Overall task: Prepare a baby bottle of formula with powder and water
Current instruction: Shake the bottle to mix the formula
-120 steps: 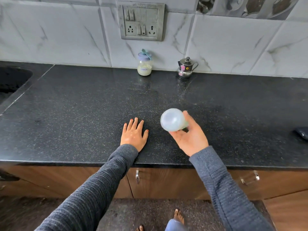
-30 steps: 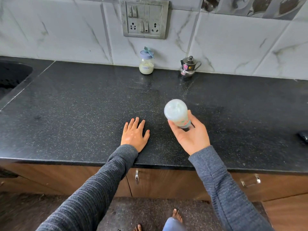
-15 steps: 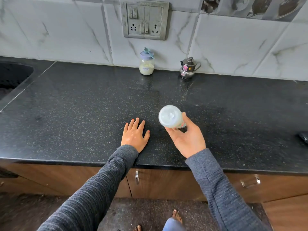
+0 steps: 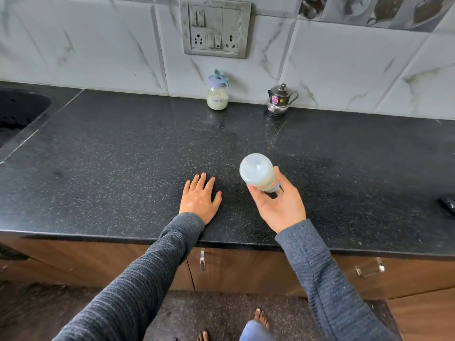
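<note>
My right hand [image 4: 279, 205] grips a capped baby bottle [image 4: 258, 172] with milky liquid inside, held above the black counter [image 4: 123, 156] with its domed cap tilted toward me. Flat on the counter just left of the bottle lies my left hand [image 4: 199, 198], fingers straight. A small jar of formula powder [image 4: 218, 96] with a purple lid and a blue scoop on top stands at the back wall. To its right is a small steel pot [image 4: 279, 100] with a lid and spout.
A dark sink [image 4: 17, 112] lies at the far left. A dark object [image 4: 448, 205] pokes in at the right edge of the counter. A switchboard [image 4: 215, 29] is on the tiled wall. Cabinet doors with handles [image 4: 202, 260] are below the counter.
My right hand has been moving the bottle about, tilting it different ways; it sits slightly right of where it was half a second ago. My left hand stays flat.
</note>
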A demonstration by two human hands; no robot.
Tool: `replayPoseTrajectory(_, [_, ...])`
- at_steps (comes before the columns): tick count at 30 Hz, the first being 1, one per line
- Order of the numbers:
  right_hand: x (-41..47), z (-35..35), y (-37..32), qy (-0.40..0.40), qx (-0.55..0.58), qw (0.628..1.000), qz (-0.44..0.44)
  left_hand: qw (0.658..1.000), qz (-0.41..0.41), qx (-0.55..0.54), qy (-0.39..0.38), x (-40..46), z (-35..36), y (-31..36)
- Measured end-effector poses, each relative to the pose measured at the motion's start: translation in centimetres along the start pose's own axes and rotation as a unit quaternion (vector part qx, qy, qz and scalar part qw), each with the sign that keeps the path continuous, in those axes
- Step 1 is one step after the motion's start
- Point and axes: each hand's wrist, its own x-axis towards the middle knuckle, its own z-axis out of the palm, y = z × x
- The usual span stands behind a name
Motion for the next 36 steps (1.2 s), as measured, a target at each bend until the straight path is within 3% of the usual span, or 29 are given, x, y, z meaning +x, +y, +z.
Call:
replayPoseTrajectory(3, [0.1,0.1,0.3,-0.005,-0.038,0.999,-0.039,1.000,0.002,0.000,-0.001,0.1,0.0,0.0])
replayPoseTrajectory(4, [0.0,0.1,0.3,-0.005,-0.120,0.989,-0.083,1.000,0.003,0.002,-0.003,0.1,0.0,0.0])
replayPoseTrajectory(5, [-0.2,0.1,0.4,-0.004,-0.250,0.955,-0.161,1.000,0.003,0.004,-0.005,0.1,0.0,-0.1])
replayPoseTrajectory(6, [-0.2,0.0,0.4,-0.004,-0.403,0.878,-0.257,1.000,0.003,0.005,-0.005,0.1,0.0,-0.1])
replayPoseTrajectory(8, [-0.1,-0.7,0.8,0.009,-0.658,0.635,-0.405,1.000,0.002,0.002,-0.005,0.1,0.0,-0.1])
replayPoseTrajectory(9, [-0.3,-0.7,1.1,0.020,-0.720,0.543,-0.431,1.000,0.002,0.002,-0.004,0.1,0.1,-0.2])
replayPoseTrajectory(10, [-0.3,-0.8,1.2,0.024,-0.733,0.516,-0.442,1.000,0.003,0.002,-0.003,0.1,0.1,-0.2])
replayPoseTrajectory(11, [0.0,-0.8,1.1,0.019,-0.697,0.571,-0.432,1.000,0.004,0.001,-0.003,0.1,0.1,-0.2])
replayPoseTrajectory(13, [0.1,-0.5,0.4,0.008,-0.460,0.833,-0.308,1.000,0.005,0.001,-0.004,0.1,0.1,-0.2])
replayPoseTrajectory(14, [0.3,-0.4,0.2,0.010,-0.304,0.933,-0.191,1.000,0.004,0.002,-0.003,0.1,0.1,-0.2])
replayPoseTrajectory(15, [0.5,-0.5,-0.1,0.009,-0.162,0.983,-0.084,1.000,0.004,0.001,-0.003,0.1,0.1,-0.2])
replayPoseTrajectory(17, [0.9,-0.7,-0.4,0.015,-0.018,1.000,0.014,1.000,0.002,-0.002,-0.003,0.1,0.1,-0.1])
replayPoseTrajectory(19, [0.6,-0.6,-0.1,0.005,0.011,1.000,0.019,1.000,0.001,-0.002,-0.002,0.1,0.1,-0.1])
replayPoseTrajectory(21, [0.8,-0.6,0.2,-0.001,-0.040,0.999,-0.011,1.000,0.003,0.001,-0.003,0.1,0.0,-0.1])
replayPoseTrajectory(22, [0.8,-0.6,0.3,-0.002,-0.125,0.990,-0.058,1.000,0.004,0.002,-0.001,0.1,0.0,-0.1])
replayPoseTrajectory(23, [0.5,-0.6,0.4,0.000,-0.270,0.953,-0.139,1.000,0.003,0.001,0.000,0.0,0.0,-0.1])
replayPoseTrajectory(24, [0.5,-0.9,0.5,0.002,-0.445,0.865,-0.231,1.000,0.002,0.000,0.001,0.0,0.0,-0.1])
replayPoseTrajectory(26, [0.7,-1.7,0.9,0.002,-0.736,0.559,-0.383,1.000,0.002,-0.001,0.003,0.1,0.1,-0.1])
replayPoseTrajectory(27, [0.6,-1.7,1.2,0.004,-0.783,0.469,-0.409,1.000,0.002,-0.001,0.004,0.1,0.1,-0.1])
replayPoseTrajectory(28, [0.6,-1.7,1.3,0.003,-0.789,0.450,-0.418,1.000,0.002,-0.001,0.004,0.1,0.1,-0.1])
replayPoseTrajectory(29, [0.8,-1.6,1.3,0.004,-0.747,0.521,-0.413,1.000,0.003,-0.002,0.005,0.1,0.1,-0.1])
replayPoseTrajectory(31, [0.9,-1.3,0.7,0.013,-0.489,0.823,-0.290,1.000,0.005,-0.001,0.003,0.1,0.1,-0.1])
replayPoseTrajectory(32, [0.9,-0.9,0.5,0.011,-0.326,0.928,-0.178,1.000,0.005,0.000,0.002,0.1,0.1,-0.2])
replayPoseTrajectory(33, [1.1,-1.0,0.2,0.001,-0.178,0.981,-0.083,1.000,0.005,-0.001,0.002,0.1,0.1,-0.2])
replayPoseTrajectory(34, [1.4,-1.2,0.0,0.001,-0.067,0.997,-0.027,1.000,0.004,-0.001,0.003,0.1,0.1,-0.1])
replayPoseTrajectory(36, [1.2,-1.0,0.0,-0.005,-0.005,1.000,-0.004,1.000,0.003,-0.001,0.004,0.1,0.1,-0.1])
